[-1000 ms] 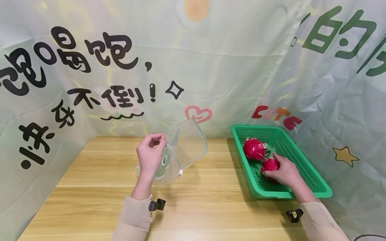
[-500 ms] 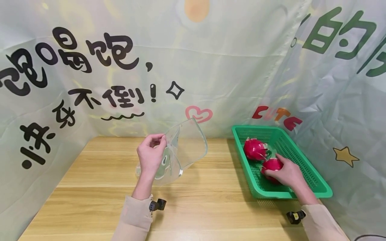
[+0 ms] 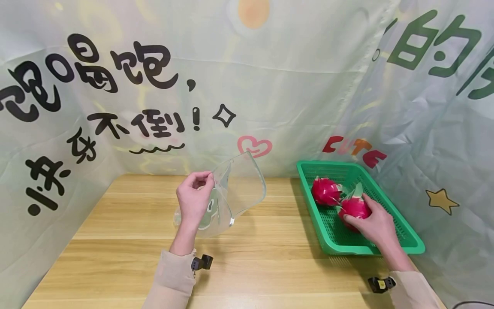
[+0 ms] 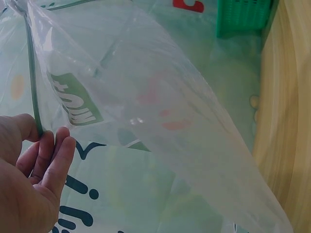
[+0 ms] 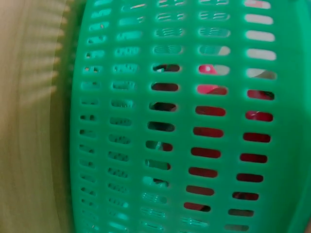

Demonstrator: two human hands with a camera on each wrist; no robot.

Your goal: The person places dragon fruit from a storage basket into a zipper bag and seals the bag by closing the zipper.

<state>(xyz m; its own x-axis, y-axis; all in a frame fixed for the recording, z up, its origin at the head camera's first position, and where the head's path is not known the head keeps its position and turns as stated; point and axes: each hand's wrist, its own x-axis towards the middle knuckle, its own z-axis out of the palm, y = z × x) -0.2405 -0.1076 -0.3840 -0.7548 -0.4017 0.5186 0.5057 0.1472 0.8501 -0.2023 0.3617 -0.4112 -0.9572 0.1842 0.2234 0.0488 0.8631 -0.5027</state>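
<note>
My left hand (image 3: 191,199) pinches the edge of a clear zip bag (image 3: 247,184) with a green print and a white slider, held up over the table with its mouth spread apart. The left wrist view shows the left hand's thumb and fingers (image 4: 51,162) meeting at the bag's green zip strip. On the right, my right hand (image 3: 376,221) grips a pink-red dragon fruit (image 3: 355,208) with green leaf tips, inside the green basket (image 3: 364,249). Another dragon fruit (image 3: 325,192) lies beside it, farther back. The right wrist view catches mostly the slotted basket wall (image 5: 185,116), which hides that hand.
A wooden table (image 3: 262,270) carries the basket near its right side. Printed fabric (image 3: 301,94) hangs behind the table and along both sides. The basket's rear edge stands close to the fabric.
My right hand has shifted a little to the right with the dragon fruit, whose leafy top shows more now. The left hand and the bag have barely moved.
</note>
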